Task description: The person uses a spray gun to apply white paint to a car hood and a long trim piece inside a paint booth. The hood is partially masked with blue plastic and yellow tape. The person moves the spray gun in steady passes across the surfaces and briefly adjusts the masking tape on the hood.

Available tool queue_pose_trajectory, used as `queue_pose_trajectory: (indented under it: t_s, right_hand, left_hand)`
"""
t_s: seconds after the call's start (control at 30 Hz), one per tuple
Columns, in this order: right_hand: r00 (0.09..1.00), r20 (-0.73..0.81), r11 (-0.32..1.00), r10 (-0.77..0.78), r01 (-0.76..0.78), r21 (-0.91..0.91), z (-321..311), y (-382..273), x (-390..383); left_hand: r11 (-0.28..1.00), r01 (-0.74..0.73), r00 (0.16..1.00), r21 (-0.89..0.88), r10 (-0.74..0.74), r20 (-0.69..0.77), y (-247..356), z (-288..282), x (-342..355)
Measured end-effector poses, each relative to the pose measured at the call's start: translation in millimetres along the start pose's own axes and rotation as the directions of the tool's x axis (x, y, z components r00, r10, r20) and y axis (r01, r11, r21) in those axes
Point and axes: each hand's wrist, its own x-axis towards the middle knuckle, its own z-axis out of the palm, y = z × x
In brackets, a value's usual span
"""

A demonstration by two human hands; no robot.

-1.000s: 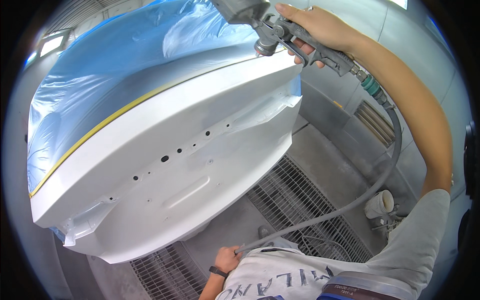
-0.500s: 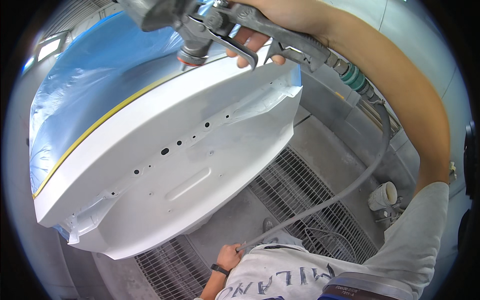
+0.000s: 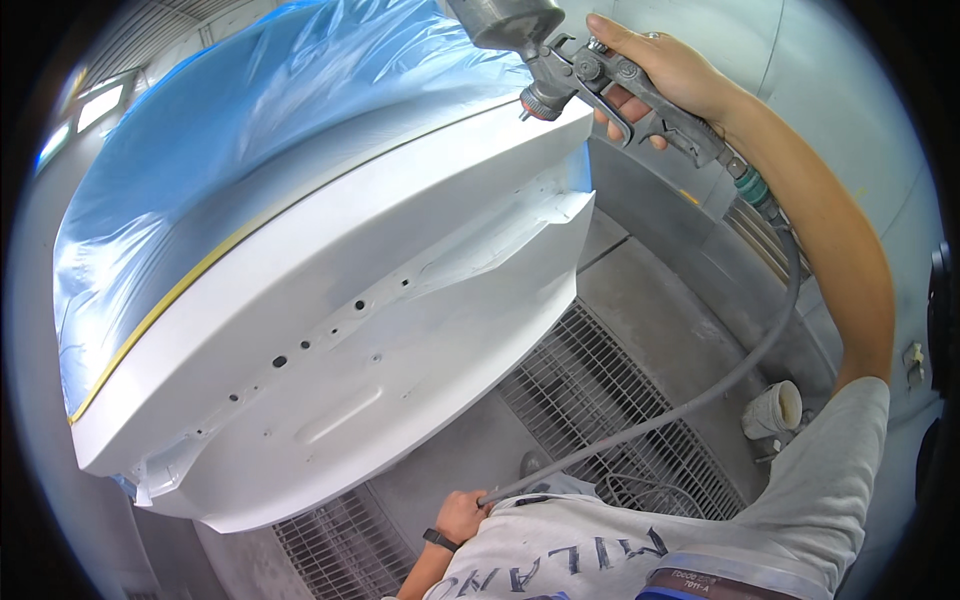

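Okay, starting far left: blue plastic sheeting (image 3: 250, 150), wrinkly and shiny, with a strip of yellow tape (image 3: 165, 302) along its lower edge. Right below that sits the curved white panel (image 3: 350, 270), smooth and pale along the top, with a slanting row of dark holes and a pressed oblong groove lower down. Bottom middle, the left hand (image 3: 463, 517) is closed around the grey hose (image 3: 660, 420) at the waist, a black band (image 3: 440, 541) on the wrist. Up top, the spray gun (image 3: 590, 68) is near the panel's upper right end: scuffed grey metal, cup tilted, nozzle angled down. The right hand (image 3: 672, 68) grips its handle, thumb over the back; fingers are partly hidden, so can't tell if the trigger's pulled. A teal coupling (image 3: 750, 186) joins gun and hose, and a grubby bucket (image 3: 768, 412) stands lower right.
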Motion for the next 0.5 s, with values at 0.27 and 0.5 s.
queue_pose_trajectory:
  t_s: [0.27, 0.5]
  right_hand:
    - [0.988, -0.134, 0.996, 0.081, -0.085, -0.027, -55, 71, 37]
    - [0.956, -0.254, 0.979, 0.150, -0.179, -0.098, -83, 117, 62]
  left_hand:
    - [1.000, -0.014, 0.999, -0.002, 0.014, 0.052, 15, 12, 39]
    - [0.999, 0.030, 0.999, 0.012, -0.030, 0.017, 9, 15, 33]
